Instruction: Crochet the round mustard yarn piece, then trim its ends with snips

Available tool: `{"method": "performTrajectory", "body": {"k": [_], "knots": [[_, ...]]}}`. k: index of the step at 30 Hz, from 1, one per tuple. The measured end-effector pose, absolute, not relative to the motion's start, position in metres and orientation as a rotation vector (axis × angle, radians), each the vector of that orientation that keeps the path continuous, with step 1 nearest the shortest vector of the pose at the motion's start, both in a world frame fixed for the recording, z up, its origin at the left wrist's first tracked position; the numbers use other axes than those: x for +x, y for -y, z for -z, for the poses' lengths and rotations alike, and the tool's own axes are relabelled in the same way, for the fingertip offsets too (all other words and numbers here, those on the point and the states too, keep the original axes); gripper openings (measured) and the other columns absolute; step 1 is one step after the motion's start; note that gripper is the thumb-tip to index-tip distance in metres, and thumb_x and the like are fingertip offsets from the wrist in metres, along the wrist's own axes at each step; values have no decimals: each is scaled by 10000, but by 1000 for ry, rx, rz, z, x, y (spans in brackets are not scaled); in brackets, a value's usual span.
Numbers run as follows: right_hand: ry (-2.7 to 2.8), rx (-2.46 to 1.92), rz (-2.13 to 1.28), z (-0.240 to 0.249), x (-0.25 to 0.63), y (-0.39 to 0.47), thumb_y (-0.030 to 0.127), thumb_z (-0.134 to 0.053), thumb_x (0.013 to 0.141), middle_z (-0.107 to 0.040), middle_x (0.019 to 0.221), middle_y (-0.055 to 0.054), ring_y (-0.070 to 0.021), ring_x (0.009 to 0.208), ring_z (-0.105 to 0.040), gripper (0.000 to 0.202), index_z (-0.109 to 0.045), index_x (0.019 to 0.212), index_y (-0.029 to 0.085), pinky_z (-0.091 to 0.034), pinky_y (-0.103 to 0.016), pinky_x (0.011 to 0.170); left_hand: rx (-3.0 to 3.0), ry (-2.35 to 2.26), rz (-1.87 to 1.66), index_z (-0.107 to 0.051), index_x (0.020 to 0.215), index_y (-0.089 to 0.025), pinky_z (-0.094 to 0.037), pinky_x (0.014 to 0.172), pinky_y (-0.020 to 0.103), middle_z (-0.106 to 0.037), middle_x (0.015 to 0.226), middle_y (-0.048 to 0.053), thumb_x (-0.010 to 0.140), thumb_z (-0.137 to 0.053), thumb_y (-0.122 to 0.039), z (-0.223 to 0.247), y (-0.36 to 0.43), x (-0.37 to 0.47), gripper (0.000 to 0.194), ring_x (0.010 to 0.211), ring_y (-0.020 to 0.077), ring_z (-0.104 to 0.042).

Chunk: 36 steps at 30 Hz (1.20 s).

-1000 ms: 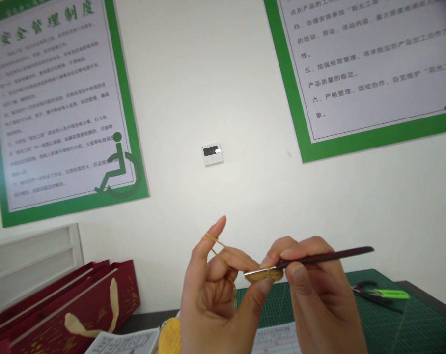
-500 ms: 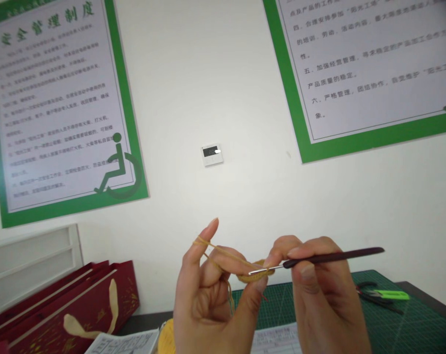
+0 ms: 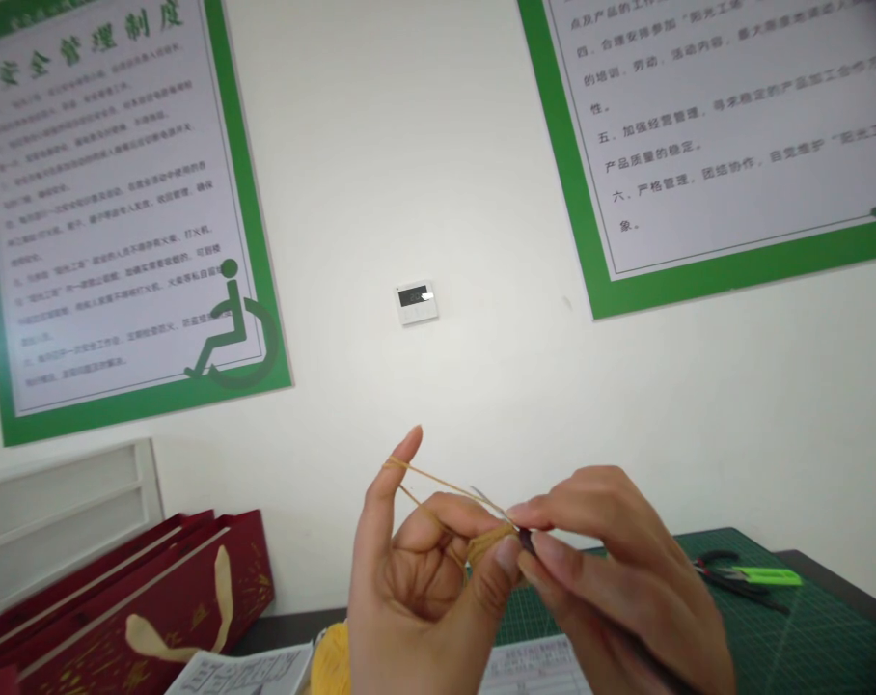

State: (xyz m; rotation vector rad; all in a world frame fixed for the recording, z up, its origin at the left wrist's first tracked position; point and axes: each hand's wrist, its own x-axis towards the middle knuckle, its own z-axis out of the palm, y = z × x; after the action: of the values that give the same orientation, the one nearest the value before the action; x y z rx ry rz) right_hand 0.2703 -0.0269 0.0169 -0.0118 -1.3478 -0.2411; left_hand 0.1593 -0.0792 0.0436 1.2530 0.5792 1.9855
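Head view: the left hand pinches soft-looking, probably light crochet, best held by its edge, while the right hand grips the hook.

from the wearer's head, the lone camera faces a white wall past the nearby hands

two hands, one hook, one crocheted piece, one yarn ball, two posters, one thermostat

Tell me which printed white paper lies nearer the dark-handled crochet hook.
The paper right of the yellow yarn ball, nearer the hook; the other lies left of that ball.
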Motion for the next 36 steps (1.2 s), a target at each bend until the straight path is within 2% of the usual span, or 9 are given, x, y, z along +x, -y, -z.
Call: {"method": "performTrajectory", "body": {"k": [2, 4, 7, 11, 18, 22, 25, 29, 36], "knots": [[1315, -75, 502, -15, 271, 27, -78, -707, 686, -782, 926, -26, -160, 771, -659, 377, -704, 944, 197, -531, -345, 686, 1183, -538, -1872, -467, 1461, -249, -561, 659, 262, -699, 692, -7, 657, -867, -65, -44, 79, 157, 917, 644, 145, -647], [1255, -67, 479, -12, 267, 28, -50, -700, 723, -773, 903, -19, -163, 742, -646, 371, -710, 974, 223, -526, -341, 640, 1098, -483, -1709, -501, 1439, -180, -546, 642, 274, -697, 728, 18, 625, -887, -80, -45, 78, 154, 906, 641, 148, -638], [1207, 15, 39, -7, 257, 28, 79, -650, 875, -707, 919, -32, -172, 753, -636, 274, -690, 1063, 275, -523, -335, 607, 1035, -409, -1572, -512, 1442, -161, -504, 670, 260, -673, 726, 9, 608, -892, -75, -46, 77, 151, 921, 666, 133, -622], [1139, 122, -584, -7, 252, 30, 286, -616, 965, -614, 812, -3, -146, 711, -592, 39, -654, 973, 280, -497, -281, 592, 1118, -364, -1569, -441, 1501, -214, -478, 669, 272, -649, 671, -12, 629, -895, -98, -45, 76, 149, 990, 690, 160, -627], [1053, 141, -1062, -13, 261, 35, 353, -449, 1038, -592, 714, 13, -131, 639, -550, 222, -581, 895, 246, -483, -273, 623, 1199, -366, -1513, -455, 1488, -238, -461, 634, 271, -665, 709, 7, 659, -882, -110, -45, 74, 141, 941, 692, 179, -630], [1084, 169, -1336, -17, 259, 33, 425, -509, 1002, -518, 675, 21, -121, 610, -486, 325, -526, 756, 213, -451, -255, 590, 1293, -393, -1650, -589, 1353, -234, -502, 657, 276, -681, 712, 6, 701, -867, -124, -44, 75, 141, 718, 696, 167, -635], [1125, 130, -1336, -18, 256, 31, 395, -610, 959, -554, 743, 22, -104, 657, -505, 267, -544, 779, 210, -463, -227, 625, 1361, -503, -1808, -617, 1309, -246, -524, 706, 271, -694, 734, 3, 726, -840, -88, -43, 78, 145, 643, 723, 149, -641], [1231, 152, -1130, -15, 256, 30, 298, -660, 939, -658, 957, 5, -112, 838, -616, 76, -608, 911, 250, -516, -228, 742, 1353, -595, -1894, -538, 1393, -287, -544, 722, 269, -685, 709, -29, 708, -846, -94, -44, 83, 154, 776, 681, 133, -643], [1220, 161, -790, -13, 258, 29, 231, -563, 993, -707, 920, -4, -139, 842, -664, 72, -601, 1016, 287, -549, -275, 764, 1434, -677, -2097, -576, 1339, -296, -524, 783, 233, -670, 705, -51, 745, -795, -58, -40, 82, 163, 676, 712, 120, -660]]}}
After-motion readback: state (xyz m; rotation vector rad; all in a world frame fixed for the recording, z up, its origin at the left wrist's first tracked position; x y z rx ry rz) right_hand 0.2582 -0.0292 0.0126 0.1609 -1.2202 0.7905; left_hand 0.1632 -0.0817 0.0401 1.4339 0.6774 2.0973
